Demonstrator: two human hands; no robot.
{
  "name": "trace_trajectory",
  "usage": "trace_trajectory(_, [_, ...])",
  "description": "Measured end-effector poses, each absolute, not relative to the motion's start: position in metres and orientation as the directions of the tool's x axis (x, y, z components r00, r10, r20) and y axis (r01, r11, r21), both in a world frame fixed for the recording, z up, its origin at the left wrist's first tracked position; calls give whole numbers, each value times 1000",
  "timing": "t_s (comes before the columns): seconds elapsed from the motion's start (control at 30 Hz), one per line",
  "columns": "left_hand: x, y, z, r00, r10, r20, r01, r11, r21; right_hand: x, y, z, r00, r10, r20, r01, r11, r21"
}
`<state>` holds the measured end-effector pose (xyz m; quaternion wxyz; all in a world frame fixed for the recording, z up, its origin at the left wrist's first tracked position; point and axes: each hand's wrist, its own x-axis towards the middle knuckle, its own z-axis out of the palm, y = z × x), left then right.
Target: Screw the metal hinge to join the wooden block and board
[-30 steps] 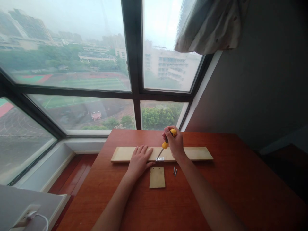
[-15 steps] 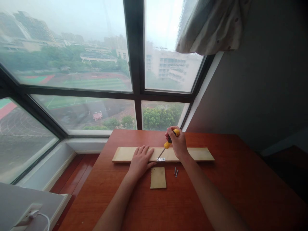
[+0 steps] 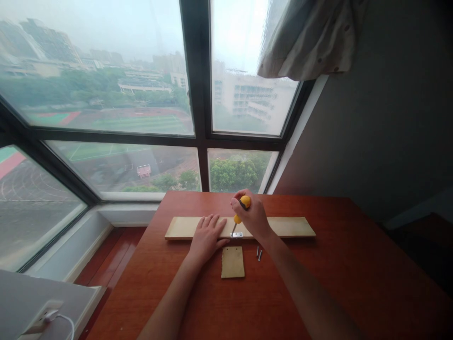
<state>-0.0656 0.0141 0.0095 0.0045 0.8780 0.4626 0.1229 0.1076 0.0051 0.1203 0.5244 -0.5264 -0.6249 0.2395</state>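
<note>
A long pale wooden board (image 3: 292, 227) lies across the table. My left hand (image 3: 208, 234) rests flat on it, fingers stretched out. My right hand (image 3: 252, 215) is wrapped round the yellow and black handle of a screwdriver (image 3: 237, 218). Its shaft slants down, and the tip meets the left end of a small silver metal plate (image 3: 238, 234) at the board's near edge. Whether a screw sits under the tip is too small to tell. Just below the board lies a squarish tan piece (image 3: 232, 262) with two small holes along its top. Loose screws (image 3: 260, 255) lie to its right.
The reddish-brown table (image 3: 318, 278) ends at the windows (image 3: 155, 165) ahead. A curtain (image 3: 314, 42) hangs at the upper right beside a grey wall. At the lower left, a white plug (image 3: 52, 315) with its cord sits in a wall socket.
My right hand has shifted left, tilting the screwdriver more upright, with its tip still at the metal plate. My left hand and the board have stayed put.
</note>
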Motion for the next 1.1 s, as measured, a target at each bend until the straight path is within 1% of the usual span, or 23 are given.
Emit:
trace_trajectory(0.13, [-66,14,8,548,804,229,807,-580,105,105,1,129,4,883,469,688,338,-642])
trace_trajectory(0.23, [-67,15,6,549,797,254,807,-584,90,102,-3,132,-36,883,468,790,312,-527])
trace_trajectory(0.3, [-67,15,4,549,792,267,805,-587,87,100,-5,134,-64,892,447,803,312,-508])
trace_trajectory(0.43, [-66,16,4,551,785,284,800,-594,88,99,-8,136,-88,903,421,799,317,-512])
trace_trajectory(0.63, [-66,15,4,546,789,282,801,-590,99,106,-9,138,-31,919,393,834,241,-497])
trace_trajectory(0.73, [-66,14,5,545,794,272,804,-586,101,111,-9,138,-28,928,371,809,239,-538])
trace_trajectory(0.8, [-66,14,6,544,796,266,805,-585,102,115,-10,139,-70,935,348,770,272,-577])
trace_trajectory(0.87, [-66,14,7,544,797,264,805,-584,102,117,-12,141,-125,934,333,747,310,-588])
trace_trajectory(0.93, [-66,14,7,543,798,263,806,-583,104,118,-13,143,-140,927,348,779,320,-540])
trace_trajectory(1.03, [-66,14,6,543,798,263,806,-583,104,117,-15,147,-99,916,390,877,265,-401])
trace_trajectory(1.1, [-66,15,5,543,797,265,806,-583,100,116,-17,150,-100,917,386,914,238,-328])
